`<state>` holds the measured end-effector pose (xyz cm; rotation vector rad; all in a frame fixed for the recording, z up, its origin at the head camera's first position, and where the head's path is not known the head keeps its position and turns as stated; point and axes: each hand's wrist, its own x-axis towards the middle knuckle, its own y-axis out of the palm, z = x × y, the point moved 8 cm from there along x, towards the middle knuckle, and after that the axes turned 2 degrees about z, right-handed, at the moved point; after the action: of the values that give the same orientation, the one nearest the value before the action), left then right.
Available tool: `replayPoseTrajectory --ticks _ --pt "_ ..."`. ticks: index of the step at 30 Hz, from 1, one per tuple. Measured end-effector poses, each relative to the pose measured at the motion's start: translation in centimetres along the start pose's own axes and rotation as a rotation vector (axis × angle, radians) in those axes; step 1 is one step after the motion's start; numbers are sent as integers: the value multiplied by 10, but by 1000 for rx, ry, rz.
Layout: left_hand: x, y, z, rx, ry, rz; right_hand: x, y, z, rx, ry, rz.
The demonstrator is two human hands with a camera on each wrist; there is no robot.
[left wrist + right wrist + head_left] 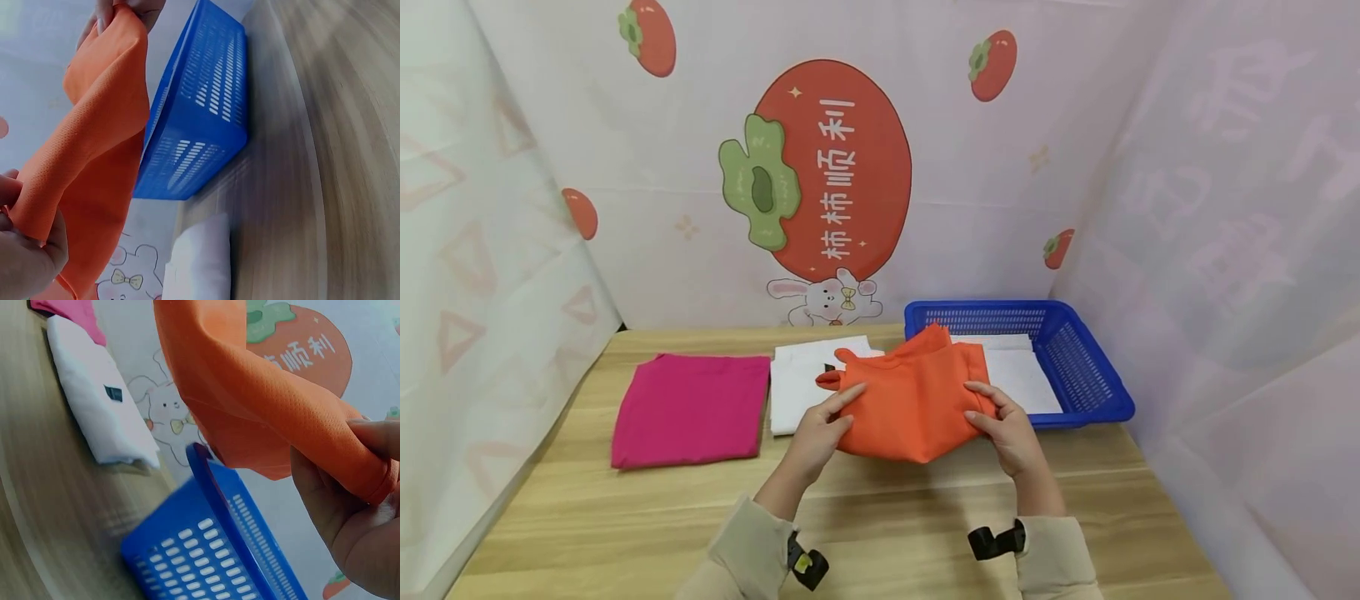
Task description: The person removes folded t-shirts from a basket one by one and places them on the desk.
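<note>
An orange folded garment [913, 404] is held up above the table, in front of the blue basket. At its left edge my left hand [814, 435] pinches the cloth between thumb and fingers. My right hand [1013, 437] grips the opposite edge in the same way. Small loops of cloth stick out at the garment's upper left. In the left wrist view, the garment [100, 125] stretches between both hands, its lower layer hanging loose. The right wrist view shows the thumb of my right hand [362, 537] on top of the folded edge.
A blue basket [1086, 367] with white folded cloth [1018, 379] inside stands at the back right. Behind the orange garment, a white folded garment [793, 392] with a dark label lies on the wooden table [700, 517]. Left of it lies a magenta folded garment [692, 412].
</note>
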<state>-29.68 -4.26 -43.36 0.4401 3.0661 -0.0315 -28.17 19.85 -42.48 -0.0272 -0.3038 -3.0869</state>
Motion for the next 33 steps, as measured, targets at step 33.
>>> replayPoseTrajectory --ticks 33 --pt "-127 -161 30 158 -159 -282 -14 166 -85 -19 227 416"
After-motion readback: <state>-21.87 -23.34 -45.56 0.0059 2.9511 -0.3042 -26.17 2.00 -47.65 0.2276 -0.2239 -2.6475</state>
